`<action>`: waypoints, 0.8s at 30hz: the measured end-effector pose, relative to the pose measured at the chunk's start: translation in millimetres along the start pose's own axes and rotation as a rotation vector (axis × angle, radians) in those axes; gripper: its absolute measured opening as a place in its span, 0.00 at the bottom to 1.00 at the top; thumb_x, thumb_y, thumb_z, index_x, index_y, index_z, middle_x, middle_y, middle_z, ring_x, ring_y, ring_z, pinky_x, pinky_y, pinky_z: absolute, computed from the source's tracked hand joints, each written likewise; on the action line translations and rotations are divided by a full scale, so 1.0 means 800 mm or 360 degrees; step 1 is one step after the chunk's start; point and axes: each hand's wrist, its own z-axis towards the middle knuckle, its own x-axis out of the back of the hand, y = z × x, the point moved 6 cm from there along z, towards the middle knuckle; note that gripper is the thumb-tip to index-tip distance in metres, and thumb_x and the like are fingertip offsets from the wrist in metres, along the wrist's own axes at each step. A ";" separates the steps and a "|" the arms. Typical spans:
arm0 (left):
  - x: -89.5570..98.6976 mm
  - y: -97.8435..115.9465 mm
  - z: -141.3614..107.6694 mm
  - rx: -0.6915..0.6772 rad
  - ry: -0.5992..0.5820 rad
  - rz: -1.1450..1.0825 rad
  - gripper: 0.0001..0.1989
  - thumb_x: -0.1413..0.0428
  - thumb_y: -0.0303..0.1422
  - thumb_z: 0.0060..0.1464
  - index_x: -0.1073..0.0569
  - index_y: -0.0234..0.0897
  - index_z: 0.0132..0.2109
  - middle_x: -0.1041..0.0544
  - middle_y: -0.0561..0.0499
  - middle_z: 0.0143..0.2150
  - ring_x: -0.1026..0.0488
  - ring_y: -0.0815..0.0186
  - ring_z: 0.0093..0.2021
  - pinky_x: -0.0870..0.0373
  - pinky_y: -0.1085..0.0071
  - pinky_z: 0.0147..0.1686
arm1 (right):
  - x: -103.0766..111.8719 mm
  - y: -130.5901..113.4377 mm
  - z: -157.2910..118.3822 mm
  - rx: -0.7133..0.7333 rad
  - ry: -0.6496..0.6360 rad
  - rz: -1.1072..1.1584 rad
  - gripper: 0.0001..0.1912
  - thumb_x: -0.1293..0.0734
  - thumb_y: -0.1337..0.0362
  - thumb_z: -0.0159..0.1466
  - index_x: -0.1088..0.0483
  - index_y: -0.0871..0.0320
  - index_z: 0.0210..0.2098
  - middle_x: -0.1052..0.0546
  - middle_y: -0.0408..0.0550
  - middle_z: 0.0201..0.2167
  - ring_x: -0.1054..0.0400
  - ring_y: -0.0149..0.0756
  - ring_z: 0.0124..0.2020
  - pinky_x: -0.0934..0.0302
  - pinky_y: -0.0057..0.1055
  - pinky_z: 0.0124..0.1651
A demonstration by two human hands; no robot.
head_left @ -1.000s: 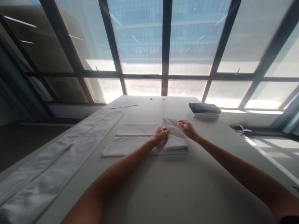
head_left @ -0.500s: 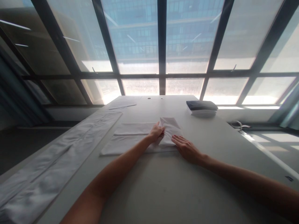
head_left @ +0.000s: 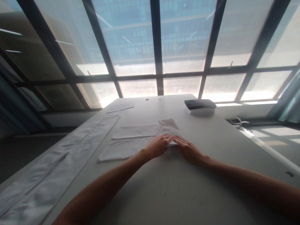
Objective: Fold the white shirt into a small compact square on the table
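Head view, left hand: the left hand [head_left: 158, 145] lies palm down with fingers spread flat, pressing the near edge of the folded white cloth [head_left: 138, 139].
Head view, right hand: the right hand [head_left: 187, 149] also lies flat and open, its fingertips on the cloth's near right corner, just beside the left hand's fingertips.
Cloth: a long white fabric rectangle lying flat at mid-table, its right end folded over into a small flap [head_left: 169, 125].
Surface: pale grey table [head_left: 168, 193].
Far right: stack of folded cloths with a dark one on top [head_left: 200, 106].
Left: long white fabric strip [head_left: 61, 162] along the table's left edge.
Background: large dark-framed windows [head_left: 159, 56].
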 end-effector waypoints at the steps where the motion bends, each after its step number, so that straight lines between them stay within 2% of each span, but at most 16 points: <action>1: 0.002 0.002 0.001 0.0029 0.0037 0.0080 0.23 0.50 0.21 0.65 0.30 0.37 0.65 0.23 0.43 0.62 0.29 0.58 0.65 0.31 0.59 0.64 | 0.001 0.001 -0.001 -0.0004 0.0024 0.0005 0.30 0.43 0.74 0.70 0.35 0.57 0.70 0.32 0.55 0.68 0.39 0.45 0.70 0.41 0.49 0.71; 5: 0.001 0.007 -0.005 0.0073 0.0076 0.0437 0.19 0.53 0.21 0.67 0.27 0.31 0.61 0.24 0.37 0.62 0.30 0.54 0.66 0.34 0.55 0.66 | -0.002 0.005 -0.005 0.0016 0.0014 0.0026 0.33 0.44 0.76 0.68 0.37 0.58 0.71 0.35 0.56 0.70 0.44 0.44 0.72 0.44 0.49 0.73; 9: -0.019 0.004 -0.032 0.0120 -0.0153 0.0462 0.23 0.53 0.19 0.66 0.31 0.29 0.65 0.30 0.35 0.68 0.36 0.52 0.71 0.38 0.53 0.68 | -0.009 0.014 -0.011 -0.0052 -0.0250 0.0074 0.37 0.41 0.76 0.64 0.37 0.57 0.71 0.39 0.54 0.72 0.48 0.45 0.74 0.50 0.51 0.74; 11: -0.022 0.000 -0.041 0.0150 -0.0277 0.0352 0.25 0.50 0.23 0.66 0.33 0.32 0.68 0.34 0.36 0.71 0.38 0.51 0.72 0.37 0.52 0.68 | -0.006 0.020 -0.010 -0.0059 -0.0381 0.0160 0.34 0.38 0.73 0.64 0.34 0.54 0.69 0.37 0.51 0.71 0.46 0.46 0.74 0.50 0.50 0.74; 12: -0.020 -0.001 -0.042 0.0138 -0.0328 0.0277 0.24 0.49 0.26 0.66 0.33 0.34 0.67 0.34 0.37 0.71 0.38 0.50 0.72 0.36 0.52 0.67 | 0.000 0.026 -0.005 -0.0086 -0.0383 0.0205 0.31 0.37 0.70 0.66 0.31 0.54 0.68 0.34 0.50 0.70 0.43 0.47 0.72 0.48 0.49 0.74; 14: -0.011 -0.002 -0.032 0.0097 -0.0351 0.0117 0.20 0.48 0.34 0.68 0.28 0.38 0.64 0.29 0.40 0.68 0.34 0.51 0.69 0.34 0.53 0.66 | 0.017 0.049 0.014 -0.0221 -0.0232 0.0250 0.25 0.38 0.67 0.69 0.27 0.55 0.64 0.27 0.51 0.64 0.35 0.47 0.68 0.43 0.47 0.71; 15: -0.004 -0.003 -0.022 0.0097 -0.0305 0.0047 0.18 0.49 0.36 0.69 0.26 0.39 0.62 0.26 0.41 0.65 0.30 0.52 0.66 0.32 0.55 0.64 | 0.025 0.064 0.028 -0.0316 -0.0109 0.0244 0.23 0.39 0.66 0.70 0.25 0.57 0.62 0.24 0.53 0.61 0.32 0.47 0.65 0.41 0.46 0.70; 18: 0.008 -0.017 0.020 0.0243 -0.0027 -0.0041 0.19 0.54 0.34 0.71 0.24 0.38 0.59 0.22 0.42 0.61 0.25 0.54 0.60 0.29 0.58 0.60 | 0.034 0.117 0.084 -0.0574 0.0156 0.0159 0.23 0.40 0.67 0.69 0.23 0.62 0.59 0.22 0.57 0.59 0.29 0.47 0.62 0.39 0.42 0.68; 21: -0.008 -0.033 0.055 0.0377 0.0153 0.0014 0.20 0.54 0.30 0.69 0.25 0.36 0.61 0.24 0.41 0.63 0.27 0.54 0.62 0.31 0.57 0.62 | 0.015 0.159 0.143 -0.0717 0.0157 0.0123 0.22 0.40 0.69 0.68 0.24 0.64 0.58 0.22 0.59 0.59 0.28 0.43 0.61 0.37 0.37 0.64; 24: -0.039 -0.051 0.064 0.0476 0.0164 0.0097 0.21 0.54 0.32 0.70 0.27 0.36 0.64 0.28 0.41 0.68 0.34 0.53 0.68 0.38 0.52 0.68 | -0.010 0.182 0.180 -0.0746 0.0084 0.0107 0.19 0.40 0.69 0.68 0.21 0.64 0.51 0.17 0.56 0.49 0.22 0.41 0.49 0.31 0.32 0.54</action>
